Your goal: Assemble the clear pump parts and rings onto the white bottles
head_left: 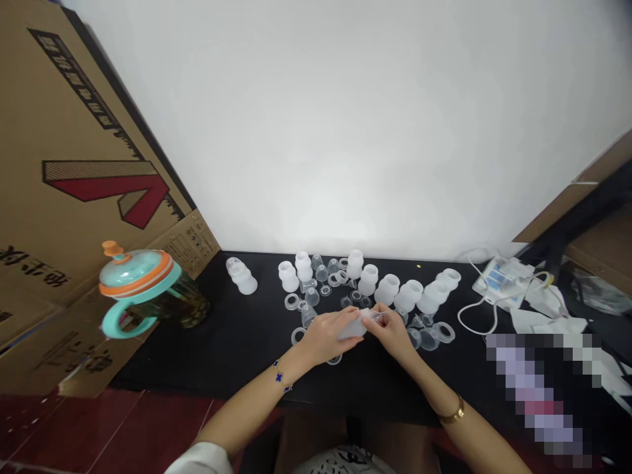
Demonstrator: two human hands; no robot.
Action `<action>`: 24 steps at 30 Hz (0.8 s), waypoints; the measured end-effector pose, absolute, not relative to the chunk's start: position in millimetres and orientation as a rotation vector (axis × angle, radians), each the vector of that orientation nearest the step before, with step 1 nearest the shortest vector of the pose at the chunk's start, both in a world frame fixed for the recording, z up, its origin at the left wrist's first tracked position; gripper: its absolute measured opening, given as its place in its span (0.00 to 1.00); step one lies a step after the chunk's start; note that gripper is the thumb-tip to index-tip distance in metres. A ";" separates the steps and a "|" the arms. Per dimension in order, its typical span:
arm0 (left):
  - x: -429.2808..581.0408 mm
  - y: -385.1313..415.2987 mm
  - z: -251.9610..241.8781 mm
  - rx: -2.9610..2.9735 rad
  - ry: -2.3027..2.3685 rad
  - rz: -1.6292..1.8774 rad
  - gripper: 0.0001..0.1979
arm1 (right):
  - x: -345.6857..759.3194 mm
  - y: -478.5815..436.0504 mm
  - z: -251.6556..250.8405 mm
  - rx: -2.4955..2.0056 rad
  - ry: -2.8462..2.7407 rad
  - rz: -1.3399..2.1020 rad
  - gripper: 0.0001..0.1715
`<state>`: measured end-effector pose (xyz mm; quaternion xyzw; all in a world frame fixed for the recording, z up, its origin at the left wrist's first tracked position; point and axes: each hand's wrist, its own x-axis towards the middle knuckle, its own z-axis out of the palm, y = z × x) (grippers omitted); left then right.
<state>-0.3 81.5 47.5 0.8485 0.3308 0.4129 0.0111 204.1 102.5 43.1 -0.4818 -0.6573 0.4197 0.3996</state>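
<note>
My left hand [320,339] is wrapped round a small white baby bottle [352,327], tilted with its mouth to the right. My right hand [393,333] pinches a clear nipple [379,317] at the bottle's mouth; the fingers partly hide it. Several open white bottles stand in a row behind my hands, among them one bottle [386,289]. Clear nipples and domed covers lie about, such as a clear cover [429,339] to the right. Flat ring collars, including one ring [445,332], lie on both sides.
On the black table [237,355], a bottle with a clear top [241,276] stands apart at left. A large jug [153,289] with a turquoise handle is further left, before cardboard boxes [93,164]. White cable [476,316] and papers lie at right. A white wall rises behind.
</note>
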 end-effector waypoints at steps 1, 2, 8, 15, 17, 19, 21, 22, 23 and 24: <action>-0.1 81.5 47.4 2.656 1.030 1.299 0.24 | 203.9 102.3 43.6 -1.224 -1.660 1.068 0.23; 0.1 81.4 47.3 2.665 1.028 1.304 0.24 | 203.5 102.2 44.1 -1.229 -1.658 1.071 0.24; 1.9 80.2 46.4 2.683 1.050 1.292 0.22 | 200.8 99.9 47.7 -1.251 -1.645 1.028 0.24; 0.9 81.7 46.7 2.646 1.115 1.236 0.21 | 198.2 96.9 41.2 -1.228 -1.563 1.071 0.23; -0.1 82.3 47.3 2.637 1.135 1.186 0.22 | 198.3 97.6 37.3 -1.212 -1.549 1.104 0.24; -0.8 82.2 47.8 2.607 1.150 1.155 0.24 | 198.8 98.5 34.1 -1.194 -1.541 1.134 0.25; -1.0 81.6 48.7 2.548 1.157 1.140 0.25 | 199.6 99.0 32.8 -1.170 -1.539 1.150 0.25; -1.1 81.1 49.5 2.500 1.168 1.131 0.26 | 200.1 98.9 33.1 -1.153 -1.540 1.162 0.25; -1.3 80.6 50.6 2.442 1.184 1.122 0.26 | 200.4 98.5 34.0 -1.135 -1.540 1.178 0.25; -1.6 80.1 52.1 2.374 1.201 1.111 0.26 | 200.7 97.9 35.3 -1.117 -1.540 1.198 0.25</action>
